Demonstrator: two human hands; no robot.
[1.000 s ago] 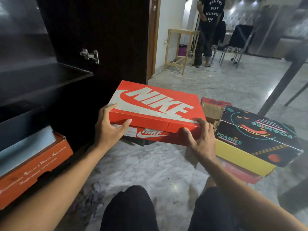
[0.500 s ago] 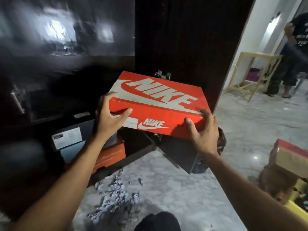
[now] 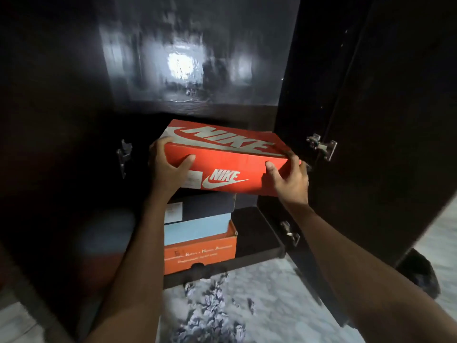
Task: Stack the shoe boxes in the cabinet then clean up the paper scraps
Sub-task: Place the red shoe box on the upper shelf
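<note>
We grip the red cardboard Nike shoe box (image 3: pixel 222 164) at both ends, left hand (image 3: pixel 170 169) and right hand (image 3: pixel 289 180) clasped around it, holding it just above the stack inside the dark wooden cabinet (image 3: pixel 321 70). A dark navy box (image 3: pixel 205 205) already sits on an orange box with a pale blue lid (image 3: pixel 200 246), so stacking seems partly done. The grey crumpled paper scraps (image 3: pixel 212 310) lie uncollected on the marble floor (image 3: pixel 284 305).

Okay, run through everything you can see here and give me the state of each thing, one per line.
Nike box: lid on, held in the air above the stack
left hand: gripping the box's left end
right hand: gripping the box's right end
dark box: closed, top of the stack
light blue box: sitting in the orange box
orange box: bottom of the stack
cabinet door: open
paper scraps: scattered on the floor
</note>
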